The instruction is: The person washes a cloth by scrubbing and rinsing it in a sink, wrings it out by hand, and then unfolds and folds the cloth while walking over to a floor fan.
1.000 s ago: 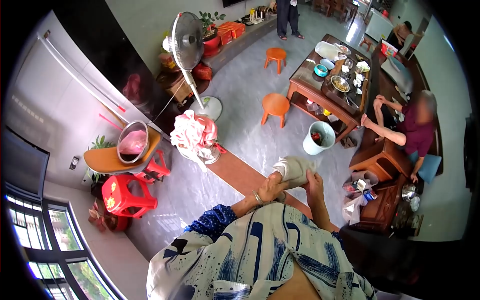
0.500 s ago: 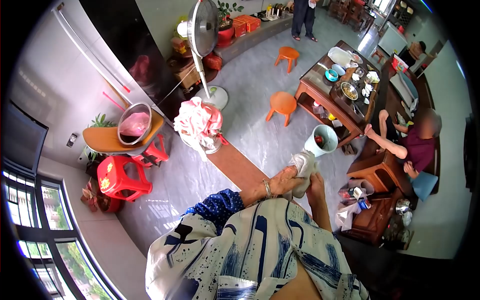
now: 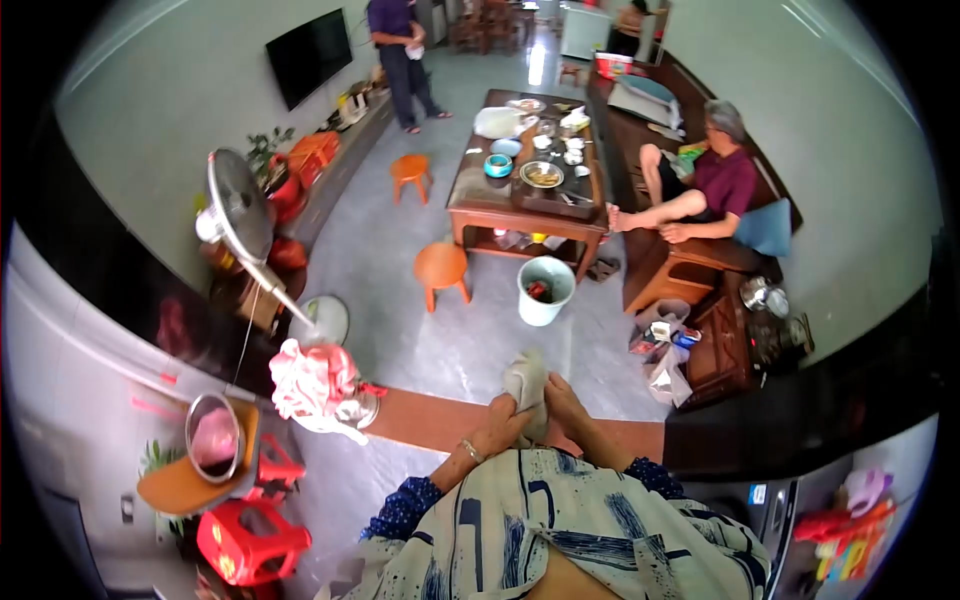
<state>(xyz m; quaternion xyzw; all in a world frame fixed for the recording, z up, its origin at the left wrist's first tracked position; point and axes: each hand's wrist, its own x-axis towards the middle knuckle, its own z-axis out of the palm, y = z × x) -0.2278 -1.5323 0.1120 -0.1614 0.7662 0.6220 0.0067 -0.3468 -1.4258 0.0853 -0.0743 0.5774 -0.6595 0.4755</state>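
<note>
A pale grey-white cloth (image 3: pixel 527 385) is bunched up in front of my body, its top end sticking up past my fingers. My left hand (image 3: pixel 500 424), with a bracelet at the wrist, is closed round the cloth's left side. On the opposite side my right hand (image 3: pixel 567 406) grips the cloth's edge, its fingers partly hidden behind the fabric. Both forearms show blue dotted sleeve cuffs. Beyond the cloth, on the floor, stands a light blue bucket (image 3: pixel 545 312) with something red inside.
Ahead is a wooden table (image 3: pixel 480 205) with dishes and crumpled tissues. Two orange stools (image 3: pixel 441 266) stand left of it. A person (image 3: pixel 722 185) sits on the right-hand bench; another (image 3: pixel 398 50) stands at the back. On the left are a fan (image 3: pixel 240 205), pink cloths (image 3: pixel 312 378) and red stools (image 3: pixel 250 540).
My view has turned to the right, so the room has shifted left in the picture. Both hands stay on the cloth, which now stands more upright between them.
</note>
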